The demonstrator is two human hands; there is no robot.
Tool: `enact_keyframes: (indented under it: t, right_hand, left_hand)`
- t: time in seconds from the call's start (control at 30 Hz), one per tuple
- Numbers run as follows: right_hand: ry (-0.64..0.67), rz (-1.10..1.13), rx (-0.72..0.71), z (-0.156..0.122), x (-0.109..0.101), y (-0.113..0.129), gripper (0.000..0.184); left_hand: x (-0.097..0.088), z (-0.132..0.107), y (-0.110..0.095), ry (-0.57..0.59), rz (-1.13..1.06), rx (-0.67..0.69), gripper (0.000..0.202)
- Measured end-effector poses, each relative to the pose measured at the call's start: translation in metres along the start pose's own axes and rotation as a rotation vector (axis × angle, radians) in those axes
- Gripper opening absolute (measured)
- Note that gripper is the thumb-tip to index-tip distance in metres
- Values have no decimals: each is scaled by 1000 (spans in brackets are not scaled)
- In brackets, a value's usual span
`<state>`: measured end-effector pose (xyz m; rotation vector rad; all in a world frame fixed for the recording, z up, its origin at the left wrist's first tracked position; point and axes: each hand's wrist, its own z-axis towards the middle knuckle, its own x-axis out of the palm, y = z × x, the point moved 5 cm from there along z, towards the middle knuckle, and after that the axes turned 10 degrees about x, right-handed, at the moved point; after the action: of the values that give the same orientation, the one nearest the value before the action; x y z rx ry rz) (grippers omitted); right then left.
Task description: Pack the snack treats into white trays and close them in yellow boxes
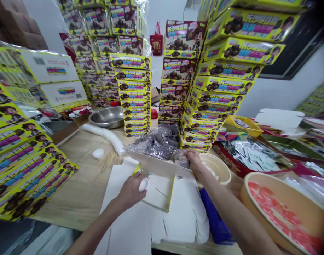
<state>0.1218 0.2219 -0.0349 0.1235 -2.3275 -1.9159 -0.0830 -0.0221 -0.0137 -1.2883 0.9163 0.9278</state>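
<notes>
An open carton with yellow edges and a white inside stands in front of me, its long flap raised at the back. A thin stick lies in it. My left hand is closed around a small white cup over the carton's left side. Beyond the raised flap, my right hand pinches a clear-wrapped dark packet at the near right edge of a heap of similar packets. Flat white cartons lie under the open one.
Yellow printed boxes rise in tall stacks behind and at both sides. A nested row of white cups, a loose cup and thin sticks lie left. A tub of red packets and a round bowl stand right.
</notes>
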Motion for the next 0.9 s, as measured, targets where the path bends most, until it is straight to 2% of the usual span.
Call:
enact_keyframes:
  t: [0.1, 0.17, 0.3, 0.47, 0.53, 0.6, 0.67, 0.73, 0.83, 0.9]
  right_hand:
    - [-54, 59, 23, 5, 5, -2, 28]
    - [-49, 90, 23, 6, 7, 2, 39]
    - [-15, 124, -12, 6, 8, 23, 53]
    - [145, 18, -106, 13, 22, 75, 41]
    - [212, -117, -209, 16, 33, 105, 38]
    - [236, -198, -382, 12, 41, 139, 37]
    - [221, -204, -572, -2, 44, 174, 36]
    - [194, -247, -726, -30, 43, 203, 35]
    - [90, -384, -885, -93, 28, 233, 33]
    - [33, -467, -908, -138, 11, 242, 30]
  left_hand:
    - [8, -1, 0, 92, 36, -4, 36]
    - [13, -7, -2, 136, 54, -24, 35]
    - [20, -23, -9, 187, 63, -73, 32]
    - [21, -31, -15, 174, 39, -80, 34]
    - [19, -30, -15, 163, 47, -97, 34]
    - [16, -30, -13, 133, 73, -130, 34]
    - [12, -30, -11, 91, 120, -170, 34]
    - [8, -31, -11, 48, 174, -164, 32]
    - [2, -33, -14, 9, 223, -48, 28]
    - [-2, -34, -14, -21, 206, 45, 27]
